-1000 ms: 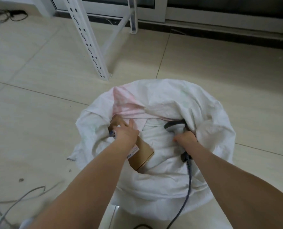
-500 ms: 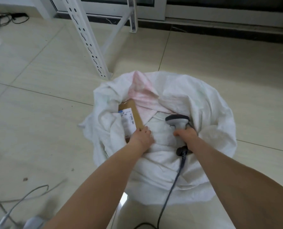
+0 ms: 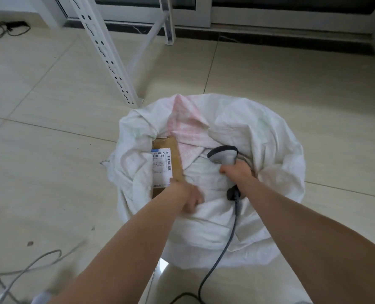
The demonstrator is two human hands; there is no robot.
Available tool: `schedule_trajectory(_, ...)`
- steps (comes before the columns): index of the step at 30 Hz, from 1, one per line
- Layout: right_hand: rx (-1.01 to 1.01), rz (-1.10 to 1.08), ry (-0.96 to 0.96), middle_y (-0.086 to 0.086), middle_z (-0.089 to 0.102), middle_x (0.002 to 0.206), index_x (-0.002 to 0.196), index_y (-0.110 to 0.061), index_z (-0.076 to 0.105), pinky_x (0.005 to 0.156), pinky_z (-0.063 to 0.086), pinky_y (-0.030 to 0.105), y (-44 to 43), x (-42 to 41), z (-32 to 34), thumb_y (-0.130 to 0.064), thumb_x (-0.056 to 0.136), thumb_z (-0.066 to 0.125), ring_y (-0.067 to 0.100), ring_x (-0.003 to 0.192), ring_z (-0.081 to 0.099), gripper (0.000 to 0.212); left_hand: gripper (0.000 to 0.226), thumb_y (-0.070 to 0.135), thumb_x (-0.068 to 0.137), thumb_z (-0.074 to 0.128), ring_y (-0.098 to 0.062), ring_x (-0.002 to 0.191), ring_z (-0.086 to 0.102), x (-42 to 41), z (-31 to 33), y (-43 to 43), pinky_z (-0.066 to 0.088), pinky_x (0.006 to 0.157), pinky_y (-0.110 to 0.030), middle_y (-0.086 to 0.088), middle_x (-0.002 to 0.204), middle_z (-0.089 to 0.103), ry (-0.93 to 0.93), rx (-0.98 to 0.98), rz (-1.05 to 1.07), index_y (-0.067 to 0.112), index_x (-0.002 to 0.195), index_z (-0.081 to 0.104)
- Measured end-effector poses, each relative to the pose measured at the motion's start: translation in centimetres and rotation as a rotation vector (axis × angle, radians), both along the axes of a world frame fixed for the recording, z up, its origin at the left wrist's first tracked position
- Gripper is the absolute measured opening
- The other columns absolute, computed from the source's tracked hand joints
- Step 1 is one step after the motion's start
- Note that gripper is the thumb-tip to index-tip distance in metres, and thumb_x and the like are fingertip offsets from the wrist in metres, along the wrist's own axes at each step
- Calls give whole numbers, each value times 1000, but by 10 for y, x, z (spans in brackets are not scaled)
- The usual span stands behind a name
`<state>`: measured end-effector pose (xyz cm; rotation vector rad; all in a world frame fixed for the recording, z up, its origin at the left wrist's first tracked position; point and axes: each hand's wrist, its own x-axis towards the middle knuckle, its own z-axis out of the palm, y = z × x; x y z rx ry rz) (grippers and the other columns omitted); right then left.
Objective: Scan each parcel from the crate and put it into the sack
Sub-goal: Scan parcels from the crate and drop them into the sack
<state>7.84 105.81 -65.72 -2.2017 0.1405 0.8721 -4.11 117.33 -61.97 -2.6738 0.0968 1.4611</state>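
One parcel [image 3: 175, 154] lies in the sack [image 3: 274, 150] — right hand [image 3: 237, 171] gripping the scanner [image 3: 223, 155], left hand [image 3: 189, 197] too blurred to tell its hold — while the crate, out of view, hides what remains.
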Motion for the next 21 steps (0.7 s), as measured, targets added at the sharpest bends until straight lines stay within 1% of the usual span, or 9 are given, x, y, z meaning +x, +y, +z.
schedule_trajectory(2, 17, -11, -149, 15, 62, 116, 125, -2, 56, 84, 49, 37, 0, 14, 10, -20, 80, 71, 32, 102, 58, 51, 47, 16, 92, 51, -34, 135, 33, -14, -10, -5, 21, 104, -72, -12, 142, 40, 59, 112, -99, 14, 138, 43)
schedule_trajectory(4, -5, -60, -279, 19, 52, 134, 138, 0, 45, 101, 43, 40, 0, 37, 23, -21, 84, 67, 37, 121, 51, 62, 55, 18, 92, 54, -34, 140, 24, -21, -18, -7, 17, 105, -72, -15, 149, 31, 32, 167, -150, 9, 143, 37)
schedule_trajectory(7, -17, -72, -317, 17, 45, 141, 142, 0, 40, 105, 39, 40, 1, 57, 39, -26, 88, 66, 36, 127, 46, 66, 53, 22, 90, 60, -31, 141, 22, -23, -18, -11, 13, 106, -71, -12, 150, 31, 41, 194, -197, 14, 140, 44)
schedule_trajectory(10, -53, -78, -185, 18, 54, 130, 139, 0, 44, 95, 48, 40, -3, 52, 45, -22, 86, 69, 35, 114, 56, 62, 51, 20, 82, 67, -35, 133, 37, -20, -11, -14, 20, 104, -69, -13, 139, 45, 62, 173, -170, 12, 130, 52)
schedule_trajectory(13, 52, -57, 91, 19, 61, 84, 125, 7, 52, 53, 50, 28, -9, 32, 43, -2, 87, 63, 28, 63, 56, 41, 43, 12, 83, 60, -29, 115, 55, -5, -2, -13, 40, 101, -49, -6, 125, 58, -105, -106, 93, 19, 125, 53)
schedule_trajectory(14, 44, -25, 149, 15, 57, 75, 119, 8, 55, 53, 47, 28, -9, 25, 42, 0, 86, 62, 24, 59, 52, 35, 45, 10, 86, 54, -27, 115, 54, 1, 0, -16, 43, 98, -42, -4, 128, 57, -127, -236, 182, 22, 129, 52)
schedule_trajectory(16, -8, 24, 162, 12, 52, 78, 115, 3, 54, 60, 43, 30, -9, 17, 39, -1, 83, 63, 23, 67, 50, 34, 48, 6, 88, 51, -27, 115, 53, 9, 1, -31, 45, 96, -36, -6, 131, 54, 17, -401, 206, 18, 134, 50)
schedule_trajectory(19, -45, 34, 141, 12, 46, 82, 125, 5, 51, 58, 39, 29, -12, 18, 36, -3, 82, 64, 24, 70, 47, 45, 50, 12, 90, 58, -27, 121, 50, 5, -11, -58, 42, 100, -37, -7, 139, 50, 301, -337, 3, 16, 139, 47)
schedule_trajectory(21, -45, 24, 175, 13, 49, 74, 123, 7, 51, 50, 41, 26, -17, 18, 35, 0, 84, 61, 23, 56, 50, 41, 50, 10, 91, 56, -26, 122, 50, 6, -17, -57, 42, 101, -34, -4, 142, 48, 252, -326, 19, 21, 140, 48)
